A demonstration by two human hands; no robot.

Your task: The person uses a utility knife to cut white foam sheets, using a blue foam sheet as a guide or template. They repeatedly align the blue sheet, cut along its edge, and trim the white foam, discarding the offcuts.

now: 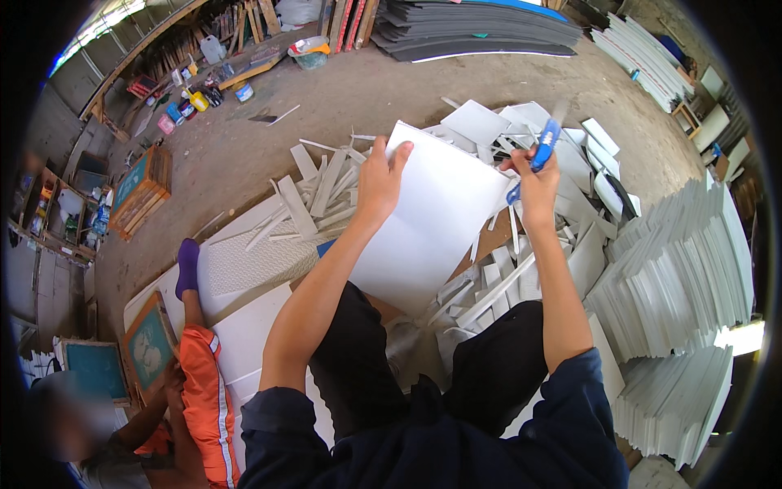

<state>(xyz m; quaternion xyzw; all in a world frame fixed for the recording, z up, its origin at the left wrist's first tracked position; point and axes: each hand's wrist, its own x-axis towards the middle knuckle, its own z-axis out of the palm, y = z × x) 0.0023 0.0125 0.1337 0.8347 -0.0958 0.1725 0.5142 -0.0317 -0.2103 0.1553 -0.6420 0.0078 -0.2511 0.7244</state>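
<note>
My left hand (378, 183) is closed on the upper left edge of a white foam board (440, 220), thumb on its face. The board tilts up in front of me, its lower end between my knees. On the other side, my right hand (538, 186) grips a blue utility knife (547, 143) that points upward, its tip smeared by motion. The fingertips of that hand are close to the board's upper right corner; whether they touch it I cannot tell. Another bit of blue (513, 193) shows below those fingers.
White offcuts (322, 191) lie heaped around the board. Tall stacks of white sheets (676, 277) stand at my right. Dark sheets (472, 28) are piled at the back. Left of me sits a co-worker in orange trousers (208, 399), beside a framed green screen (151, 346).
</note>
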